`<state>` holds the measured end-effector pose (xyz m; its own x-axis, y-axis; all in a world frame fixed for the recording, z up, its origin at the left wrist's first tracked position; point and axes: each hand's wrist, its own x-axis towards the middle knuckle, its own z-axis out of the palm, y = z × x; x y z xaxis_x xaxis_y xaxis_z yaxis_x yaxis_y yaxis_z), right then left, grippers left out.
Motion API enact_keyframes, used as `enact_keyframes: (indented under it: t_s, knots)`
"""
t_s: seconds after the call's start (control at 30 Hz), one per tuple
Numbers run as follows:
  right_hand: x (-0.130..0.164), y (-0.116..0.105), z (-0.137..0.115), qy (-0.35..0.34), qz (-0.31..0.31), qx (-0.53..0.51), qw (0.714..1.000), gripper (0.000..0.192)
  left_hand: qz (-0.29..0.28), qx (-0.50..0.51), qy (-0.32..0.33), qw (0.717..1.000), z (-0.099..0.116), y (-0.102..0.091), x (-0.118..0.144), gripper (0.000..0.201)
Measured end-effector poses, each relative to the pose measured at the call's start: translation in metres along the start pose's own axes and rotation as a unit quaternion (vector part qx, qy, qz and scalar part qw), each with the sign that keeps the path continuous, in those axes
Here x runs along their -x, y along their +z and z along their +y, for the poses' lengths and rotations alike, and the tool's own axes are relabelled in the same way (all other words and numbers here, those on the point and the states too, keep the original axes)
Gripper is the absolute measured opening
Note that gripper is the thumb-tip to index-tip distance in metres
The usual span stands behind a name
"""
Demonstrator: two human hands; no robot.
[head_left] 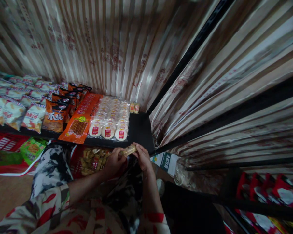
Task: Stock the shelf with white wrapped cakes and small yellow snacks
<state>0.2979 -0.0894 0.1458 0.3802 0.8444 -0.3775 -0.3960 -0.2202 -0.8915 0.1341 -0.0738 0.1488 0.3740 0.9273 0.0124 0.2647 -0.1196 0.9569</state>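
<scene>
My left hand (114,161) and my right hand (143,156) together hold one small yellowish wrapped snack bar (129,149), one hand at each end, just below the front edge of a black shelf (140,130). Under my left hand stands a red basket (75,162) with several more of the same golden wrapped bars (92,159). Two such bars (134,108) stand at the back of the shelf, beside a bare black patch.
On the shelf lie clear packs of round white cakes (111,118), a long orange packet (81,118), dark orange bags (56,115) and several chip bags (14,110). Striped plastic sheeting (222,81) hangs behind and to the right. Red packets (271,191) sit at lower right.
</scene>
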Motion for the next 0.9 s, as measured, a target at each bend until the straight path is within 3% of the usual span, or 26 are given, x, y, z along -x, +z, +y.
enact_keyframes:
  t_s: [0.2,0.43,0.9]
  knots:
    - [0.001,0.003,-0.009,0.006,0.009,-0.044,0.999,0.04,-0.003,0.029,-0.033,0.999,-0.003,0.01,-0.005,0.027]
    - [-0.001,0.003,-0.011,0.001,0.023,-0.084,0.996,0.036,-0.017,0.136,-0.08,0.987,0.001,0.019,-0.013,0.018]
    - [-0.005,-0.006,-0.006,-0.017,0.028,-0.04,0.999,0.038,-0.086,0.148,-0.131,0.976,0.013,0.009,-0.031,0.027]
